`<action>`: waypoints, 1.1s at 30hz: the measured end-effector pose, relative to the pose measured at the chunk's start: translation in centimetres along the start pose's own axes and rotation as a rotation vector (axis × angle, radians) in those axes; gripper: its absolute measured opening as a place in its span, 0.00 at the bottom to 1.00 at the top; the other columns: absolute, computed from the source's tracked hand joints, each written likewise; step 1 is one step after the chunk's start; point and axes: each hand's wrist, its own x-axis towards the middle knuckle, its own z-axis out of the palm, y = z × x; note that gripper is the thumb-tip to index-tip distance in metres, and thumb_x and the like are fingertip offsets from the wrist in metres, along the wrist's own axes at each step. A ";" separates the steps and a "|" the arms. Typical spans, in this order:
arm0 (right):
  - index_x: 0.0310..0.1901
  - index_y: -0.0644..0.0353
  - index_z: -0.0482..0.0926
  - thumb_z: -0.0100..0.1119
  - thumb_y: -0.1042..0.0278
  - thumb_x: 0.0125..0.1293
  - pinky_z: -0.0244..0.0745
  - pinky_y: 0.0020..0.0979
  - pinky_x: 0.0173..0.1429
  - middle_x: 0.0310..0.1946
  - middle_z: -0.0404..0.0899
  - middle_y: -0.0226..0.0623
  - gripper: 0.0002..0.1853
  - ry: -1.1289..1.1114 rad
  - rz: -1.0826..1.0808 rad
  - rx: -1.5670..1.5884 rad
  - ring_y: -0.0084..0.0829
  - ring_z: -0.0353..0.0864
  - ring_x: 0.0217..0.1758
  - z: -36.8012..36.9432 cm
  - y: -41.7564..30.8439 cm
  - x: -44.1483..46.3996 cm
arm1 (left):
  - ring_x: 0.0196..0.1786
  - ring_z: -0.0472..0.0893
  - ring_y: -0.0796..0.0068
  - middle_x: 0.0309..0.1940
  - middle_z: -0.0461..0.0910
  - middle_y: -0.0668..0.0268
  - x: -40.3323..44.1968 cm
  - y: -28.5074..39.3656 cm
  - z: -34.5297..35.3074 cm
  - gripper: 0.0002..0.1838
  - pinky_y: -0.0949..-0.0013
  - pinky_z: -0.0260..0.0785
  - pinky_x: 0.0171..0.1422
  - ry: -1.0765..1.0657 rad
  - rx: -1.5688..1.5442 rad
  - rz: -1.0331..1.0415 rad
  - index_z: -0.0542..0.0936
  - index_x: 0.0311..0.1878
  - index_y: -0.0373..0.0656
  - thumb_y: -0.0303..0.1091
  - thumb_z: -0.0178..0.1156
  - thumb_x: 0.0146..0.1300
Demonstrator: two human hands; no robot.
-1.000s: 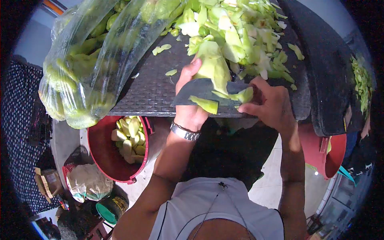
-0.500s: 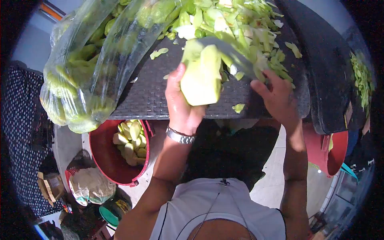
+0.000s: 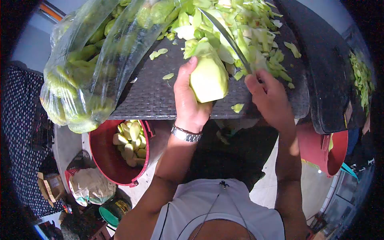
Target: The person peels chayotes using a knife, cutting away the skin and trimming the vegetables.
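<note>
A pale green peeled vegetable [image 3: 209,78] is held in my left hand [image 3: 187,96], its cut flat end toward me, above the dark woven tabletop [image 3: 150,100]. My right hand [image 3: 270,96] is closed round the handle of a knife [image 3: 228,38], whose blade points up and left, apart from the vegetable. Beyond both hands lies a heap of green peelings [image 3: 244,28]. One small peel piece [image 3: 237,108] rests on the tabletop between my hands. A clear plastic bag [image 3: 84,80] of green vegetables hangs over the table's left edge.
Below the table at left is a red bucket [image 3: 120,176] with peeled pieces [image 3: 131,140]. Another red container [image 3: 338,154] stands at right. A black surface [image 3: 326,80] adjoins the table, with more peelings [image 3: 360,80] beyond it. A filled sack [image 3: 91,185] sits at lower left.
The knife has swung from across the vegetable to up and away from it. A peel piece has dropped onto the tabletop. My left hand has turned the vegetable, showing its flat end.
</note>
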 end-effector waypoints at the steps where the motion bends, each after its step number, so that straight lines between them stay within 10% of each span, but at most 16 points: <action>1: 0.46 0.66 0.79 0.60 0.38 0.72 0.74 0.42 0.38 0.26 0.82 0.49 0.30 0.005 -0.004 -0.003 0.42 0.85 0.31 0.1 -0.2 -0.2 | 0.53 0.85 0.53 0.54 0.83 0.53 -0.1 0.1 -0.2 0.30 0.50 0.79 0.58 -0.013 -0.003 -0.026 0.74 0.65 0.36 0.52 0.57 0.70; 17: 0.42 0.61 0.76 0.74 0.36 0.55 0.76 0.43 0.31 0.19 0.79 0.43 0.33 -0.039 -0.473 -0.379 0.48 0.84 0.24 1.3 0.1 -0.7 | 0.49 0.85 0.68 0.49 0.84 0.62 -1.5 -1.7 -1.6 0.24 0.64 0.78 0.57 -0.014 0.059 0.098 0.76 0.63 0.38 0.46 0.58 0.73; 19: 0.39 0.61 0.76 0.67 0.24 0.55 0.80 0.48 0.34 0.21 0.82 0.45 0.39 -0.052 -0.417 -0.372 0.54 0.86 0.29 0.3 0.9 0.6 | 0.51 0.85 0.62 0.51 0.84 0.58 -1.3 -1.9 -2.9 0.28 0.57 0.79 0.58 -0.003 0.099 0.130 0.75 0.64 0.38 0.51 0.55 0.72; 23: 0.41 0.61 0.79 0.63 0.31 0.65 0.78 0.50 0.36 0.21 0.81 0.48 0.32 0.287 -0.372 -0.430 0.56 0.86 0.30 -1.3 3.7 3.2 | 0.46 0.87 0.53 0.51 0.84 0.53 -2.8 0.2 -0.7 0.31 0.47 0.84 0.44 -0.023 0.076 -0.002 0.75 0.61 0.37 0.57 0.55 0.69; 28: 0.42 0.62 0.78 0.64 0.33 0.65 0.78 0.49 0.35 0.22 0.81 0.48 0.32 -0.028 -0.160 -0.287 0.57 0.85 0.29 -1.1 -0.6 -0.1 | 0.52 0.85 0.58 0.54 0.82 0.56 -2.6 -0.1 -1.1 0.31 0.49 0.83 0.52 -0.031 0.076 -0.043 0.73 0.66 0.38 0.55 0.55 0.71; 33: 0.42 0.64 0.75 0.70 0.47 0.64 0.75 0.43 0.35 0.22 0.78 0.50 0.25 -0.128 -0.438 -0.317 0.47 0.84 0.28 0.2 -0.7 -1.1 | 0.64 0.80 0.62 0.65 0.77 0.58 -2.2 -1.6 -2.5 0.33 0.59 0.72 0.70 -0.267 -0.237 0.139 0.66 0.75 0.36 0.47 0.50 0.74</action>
